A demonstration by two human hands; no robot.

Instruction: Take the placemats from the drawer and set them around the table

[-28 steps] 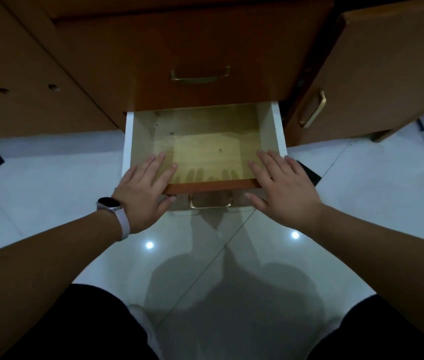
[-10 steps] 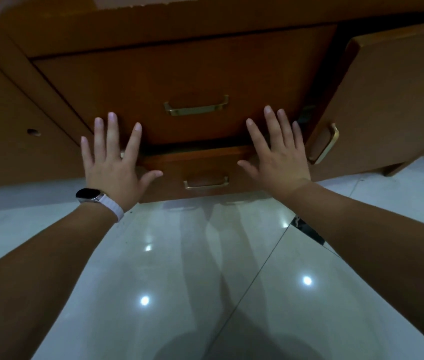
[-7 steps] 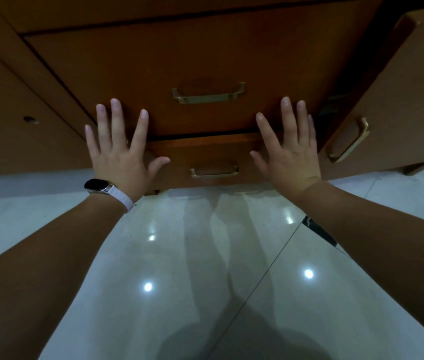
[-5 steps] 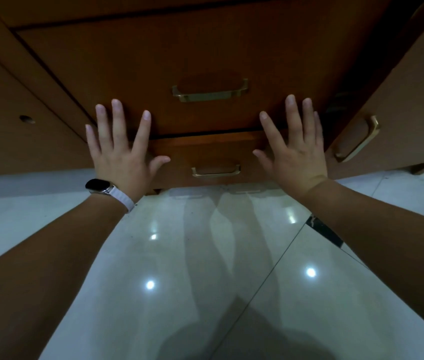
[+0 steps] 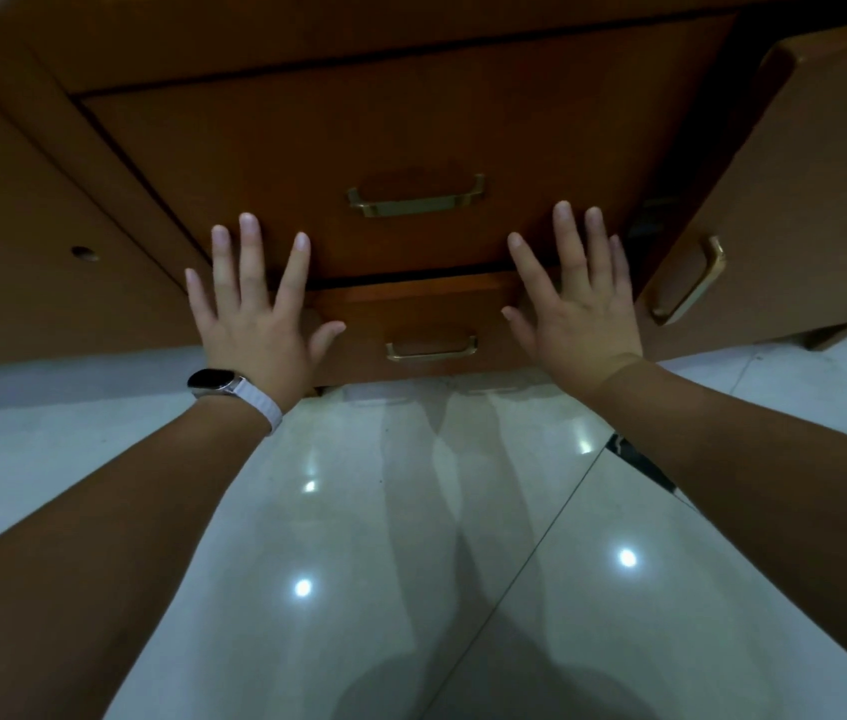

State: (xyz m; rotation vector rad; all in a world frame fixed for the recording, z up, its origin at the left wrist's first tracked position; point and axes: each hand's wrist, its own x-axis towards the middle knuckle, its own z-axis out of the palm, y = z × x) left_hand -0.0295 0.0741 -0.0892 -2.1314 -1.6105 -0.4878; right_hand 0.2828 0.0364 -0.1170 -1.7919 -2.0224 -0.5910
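Observation:
The bottom drawer of a brown wooden cabinet is pushed in, its brass handle showing between my hands. My left hand, with a watch on the wrist, is spread flat in front of the drawer's left end. My right hand is spread flat in front of its right end. Both hands hold nothing. Whether the palms touch the wood I cannot tell. No placemats are in view.
Above it is a taller drawer with a brass handle, also pushed in. A cabinet door at the right stands ajar with a brass handle. Below lies a glossy white tiled floor.
The bottom drawer, pulled out and empty 2.8 s ago, is now pushed in. Over the last second both hands have stayed spread at its front, barely shifting.

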